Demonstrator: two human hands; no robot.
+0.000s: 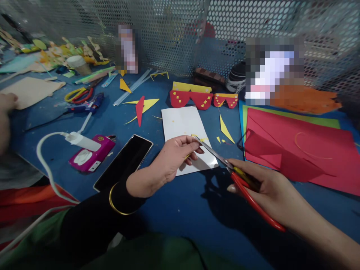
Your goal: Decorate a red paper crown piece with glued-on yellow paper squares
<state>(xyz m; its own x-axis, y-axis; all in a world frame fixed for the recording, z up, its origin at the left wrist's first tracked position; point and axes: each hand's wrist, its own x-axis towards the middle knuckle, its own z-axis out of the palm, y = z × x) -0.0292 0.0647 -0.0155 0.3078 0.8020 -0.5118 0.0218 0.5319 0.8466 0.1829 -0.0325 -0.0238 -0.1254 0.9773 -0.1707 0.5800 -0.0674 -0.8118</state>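
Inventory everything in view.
Strip: 1, yellow, left hand
Scissors: 1, red-handled, right hand
Card: 1, white, centre
Eye masks: at least 2, red, yellow, behind card
Pointed cutouts: several, red, yellow, around card
Sheets: 3+, red, green, blue, right
Phone: 1, black, left
Power box: 1, magenta, left
Charger: 1, white, left
Glue gun: 1, blue, left
Tools: some, yellow, red, left
Glue sticks: several, clear, back
Cup: 1, white-lidded, back
Board: 1, beige, left
Unclear piece: 1, orange, back right
Screen: 1, grey, back
Table: 1, blue, underneath
Other person's hand: 1, far left
Left hand: 1, over card
Right hand: 1, right
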